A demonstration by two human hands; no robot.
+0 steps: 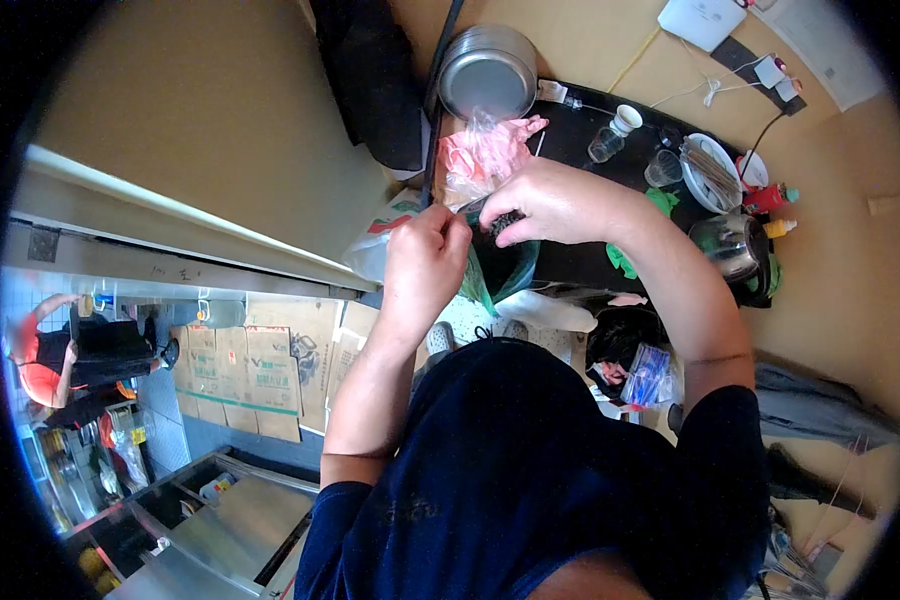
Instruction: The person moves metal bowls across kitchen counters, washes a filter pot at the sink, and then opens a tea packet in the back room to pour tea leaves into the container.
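My left hand (430, 250) is closed in a pinch at the edge of a dark green plastic bag (515, 272), just under the table's front edge. At the bag's mouth my right hand (545, 205) curls its fingers around dark, crumbly-looking stuff (503, 222). What exactly this stuff is, I cannot make out. Just beyond both hands lies a pink plastic bag (485, 150) with clear plastic around it. A whitish bag with red and green print (375, 245) hangs to the left of my left hand.
The black table (570, 150) carries a stack of round metal pans (487, 80), a glass jar (610, 142), a white bowl with sticks (710, 170) and a metal pot (727, 245). An open dark bag (620, 340) stands below right. Another person (60, 350) is far left, beyond flattened cardboard (235, 375).
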